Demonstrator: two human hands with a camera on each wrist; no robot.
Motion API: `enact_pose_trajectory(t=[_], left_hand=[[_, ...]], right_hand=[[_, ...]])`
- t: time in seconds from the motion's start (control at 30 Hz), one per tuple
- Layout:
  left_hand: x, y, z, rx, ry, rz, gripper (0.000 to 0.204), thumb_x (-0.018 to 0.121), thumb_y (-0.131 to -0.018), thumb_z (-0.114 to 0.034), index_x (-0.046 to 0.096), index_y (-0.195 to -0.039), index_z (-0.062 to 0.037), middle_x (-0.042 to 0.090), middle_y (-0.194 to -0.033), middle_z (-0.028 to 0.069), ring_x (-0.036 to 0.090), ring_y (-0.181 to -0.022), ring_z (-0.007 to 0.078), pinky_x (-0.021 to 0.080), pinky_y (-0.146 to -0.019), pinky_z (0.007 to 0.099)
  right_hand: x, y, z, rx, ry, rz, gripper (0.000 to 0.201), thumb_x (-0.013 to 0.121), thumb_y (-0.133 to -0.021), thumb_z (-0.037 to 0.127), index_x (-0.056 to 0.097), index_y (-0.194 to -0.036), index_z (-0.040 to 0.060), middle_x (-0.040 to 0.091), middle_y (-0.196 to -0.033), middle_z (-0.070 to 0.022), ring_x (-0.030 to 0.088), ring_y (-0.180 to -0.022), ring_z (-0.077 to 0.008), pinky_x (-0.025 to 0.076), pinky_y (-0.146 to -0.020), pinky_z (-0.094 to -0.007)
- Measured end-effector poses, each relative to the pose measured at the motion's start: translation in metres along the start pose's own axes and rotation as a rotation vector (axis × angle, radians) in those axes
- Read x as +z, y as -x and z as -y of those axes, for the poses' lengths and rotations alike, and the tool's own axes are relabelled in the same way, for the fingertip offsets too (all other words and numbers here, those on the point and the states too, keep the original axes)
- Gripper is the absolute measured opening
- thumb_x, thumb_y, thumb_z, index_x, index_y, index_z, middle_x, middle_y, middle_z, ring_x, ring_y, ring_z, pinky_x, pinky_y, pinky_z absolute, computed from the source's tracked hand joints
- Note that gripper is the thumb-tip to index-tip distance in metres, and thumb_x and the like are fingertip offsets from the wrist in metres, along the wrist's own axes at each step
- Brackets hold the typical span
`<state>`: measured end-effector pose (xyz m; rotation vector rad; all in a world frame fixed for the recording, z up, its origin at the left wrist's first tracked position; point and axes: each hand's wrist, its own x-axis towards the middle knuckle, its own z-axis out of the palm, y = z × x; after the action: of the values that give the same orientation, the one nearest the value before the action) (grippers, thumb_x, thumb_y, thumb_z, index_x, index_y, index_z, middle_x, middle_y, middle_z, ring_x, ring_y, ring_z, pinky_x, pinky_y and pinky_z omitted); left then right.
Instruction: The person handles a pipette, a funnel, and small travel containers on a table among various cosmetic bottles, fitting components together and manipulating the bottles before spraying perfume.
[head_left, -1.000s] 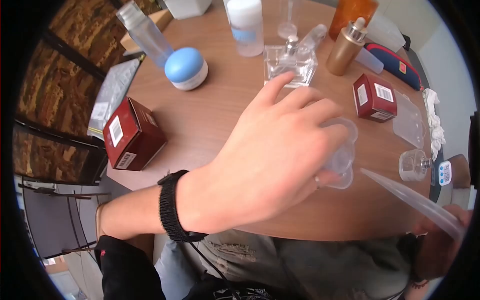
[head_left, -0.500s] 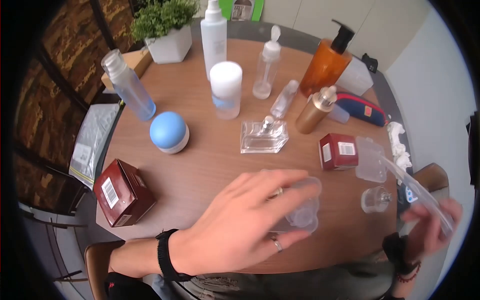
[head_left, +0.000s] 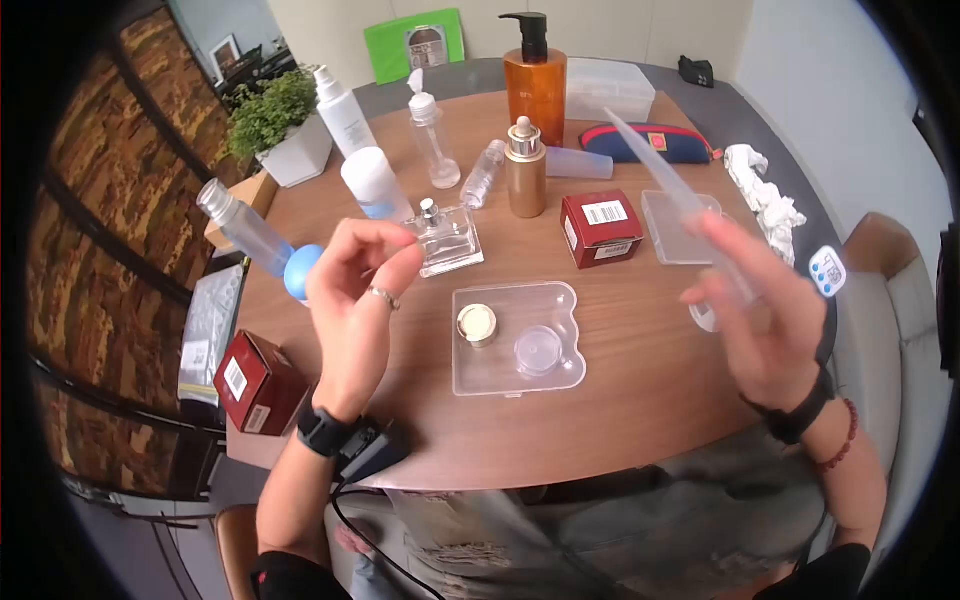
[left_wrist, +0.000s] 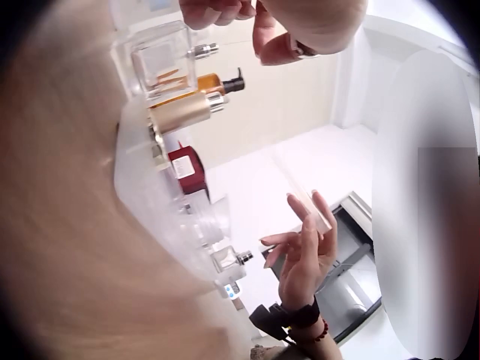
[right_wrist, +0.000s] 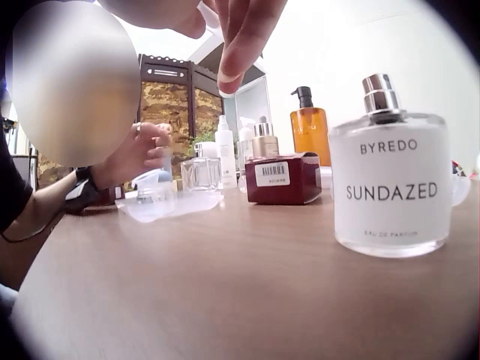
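Observation:
My right hand (head_left: 765,320) pinches a thin translucent plastic piece (head_left: 655,160), seen nearly edge-on and slanting up to the left. In the left wrist view, the right hand (left_wrist: 304,251) has the same piece between its fingers. Raised beside a glass perfume bottle (head_left: 455,245), my left hand (head_left: 355,310) has loosely bent fingers and no object visible in them. Between the hands lies a shallow clear tray (head_left: 505,385) with a small round cream-topped pot (head_left: 477,323) and a round clear pot (head_left: 538,350) inside it.
A red box (head_left: 600,230), a gold dropper bottle (head_left: 526,180) and an amber pump bottle (head_left: 535,90) stand behind the tray. Another red box (head_left: 260,385) is at left. A round perfume bottle (right_wrist: 390,187) stands below the right hand.
My left hand has come away from the tray, up and to the left, uncovering both pots. The right hand has moved inward and up with the plastic piece. The head view has shifted.

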<state>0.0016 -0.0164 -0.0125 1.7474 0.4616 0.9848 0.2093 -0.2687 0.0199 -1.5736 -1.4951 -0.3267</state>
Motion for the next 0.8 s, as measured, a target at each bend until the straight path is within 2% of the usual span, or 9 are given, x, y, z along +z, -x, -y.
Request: enact_pose_trajectory(t=[0.07, 0.1, 0.2, 0.27, 0.33, 0.4, 0.6, 0.7, 0.8], left_hand=[[0.006, -0.002, 0.006, -0.027, 0.075, 0.072, 0.013, 0.063, -0.091, -0.008, 0.062, -0.103, -0.0035, 0.046, -0.076, -0.0063, 0.039, -0.065, 0.0031, 0.027, -0.056, 0.0207], [0.008, -0.001, 0.007, -0.011, 0.051, 0.093, 0.014, 0.061, -0.091, -0.009, 0.062, -0.104, -0.0035, 0.045, -0.076, -0.006, 0.039, -0.066, 0.0034, 0.027, -0.057, 0.0207], [0.011, 0.003, -0.003, -0.003, 0.088, 0.114, 0.015, 0.061, -0.09, -0.009, 0.061, -0.104, -0.0032, 0.045, -0.076, -0.006, 0.039, -0.066, 0.0034, 0.027, -0.057, 0.0205], [0.005, 0.002, -0.003, 0.004, 0.086, 0.113, 0.017, 0.061, -0.09, -0.009, 0.061, -0.106, -0.0034, 0.045, -0.079, -0.0053, 0.04, -0.067, 0.0036, 0.027, -0.057, 0.0204], [0.003, 0.001, 0.0, -0.023, 0.134, 0.088, 0.018, 0.061, -0.089, -0.009, 0.061, -0.106, -0.0033, 0.045, -0.082, -0.0041, 0.04, -0.069, 0.0042, 0.028, -0.058, 0.0206], [0.003, 0.001, 0.001, -0.053, 0.215, 0.105, 0.019, 0.062, -0.088, -0.01, 0.061, -0.106, -0.003, 0.045, -0.086, -0.0027, 0.041, -0.07, 0.0053, 0.03, -0.059, 0.0209], [0.003, 0.006, -0.004, -0.098, 0.239, 0.132, 0.02, 0.061, -0.087, -0.009, 0.061, -0.106, -0.0024, 0.047, -0.087, -0.0013, 0.043, -0.071, 0.0071, 0.034, -0.061, 0.0218], [0.0, 0.008, -0.007, -0.101, 0.373, 0.142, 0.017, 0.067, -0.091, -0.003, 0.065, -0.108, -0.0026, 0.048, -0.083, -0.0076, 0.044, -0.075, 0.0012, 0.033, -0.065, 0.0178], [-0.002, 0.009, -0.008, -0.104, 0.381, 0.155, 0.016, 0.067, -0.091, -0.003, 0.065, -0.107, -0.0024, 0.049, -0.084, -0.0072, 0.045, -0.077, 0.0019, 0.034, -0.069, 0.0183]], right_hand=[[0.004, 0.005, -0.001, 0.007, 0.071, 0.099, 0.041, 0.067, -0.089, -0.006, 0.064, -0.129, 0.0024, 0.073, -0.114, -0.0134, 0.073, -0.084, -0.0165, 0.058, -0.071, -0.0274], [-0.002, 0.004, 0.008, 0.2, 0.14, 0.278, 0.041, 0.068, -0.089, -0.004, 0.065, -0.128, 0.005, 0.074, -0.109, -0.0113, 0.073, -0.078, -0.0157, 0.056, -0.065, -0.0261], [-0.001, 0.012, -0.003, 0.225, 0.044, 0.13, 0.038, 0.067, -0.09, -0.002, 0.065, -0.127, 0.0041, 0.075, -0.103, -0.0099, 0.073, -0.073, -0.0164, 0.055, -0.06, -0.0244], [0.001, 0.006, -0.002, 0.16, -0.068, 0.065, 0.036, 0.064, -0.093, -0.001, 0.063, -0.129, 0.0019, 0.074, -0.109, -0.0117, 0.073, -0.083, -0.016, 0.057, -0.063, -0.0242], [-0.001, -0.008, 0.014, 0.383, -0.233, -0.066, 0.036, 0.061, -0.095, -0.001, 0.061, -0.131, -0.0006, 0.071, -0.117, -0.0143, 0.071, -0.095, -0.0158, 0.06, -0.067, -0.0254], [0.001, -0.019, 0.018, 0.367, -0.226, -0.038, 0.036, 0.058, -0.097, -0.002, 0.06, -0.133, -0.0015, 0.067, -0.124, -0.0163, 0.068, -0.102, -0.0159, 0.062, -0.071, -0.0271], [0.035, -0.046, 0.023, 0.352, -0.299, 0.052, 0.035, 0.057, -0.098, -0.001, 0.061, -0.132, -0.0006, 0.069, -0.121, -0.0123, 0.068, -0.087, -0.0123, 0.06, -0.069, -0.0254], [0.044, -0.049, 0.014, 0.28, -0.181, 0.136, 0.035, 0.058, -0.098, -0.001, 0.06, -0.133, -0.0005, 0.069, -0.12, -0.0129, 0.069, -0.09, -0.0127, 0.059, -0.068, -0.0246], [0.042, -0.046, 0.022, 0.288, -0.225, 0.022, 0.036, 0.056, -0.098, -0.001, 0.059, -0.135, 0.0002, 0.07, -0.119, -0.0135, 0.07, -0.094, -0.0149, 0.059, -0.067, -0.0234]])
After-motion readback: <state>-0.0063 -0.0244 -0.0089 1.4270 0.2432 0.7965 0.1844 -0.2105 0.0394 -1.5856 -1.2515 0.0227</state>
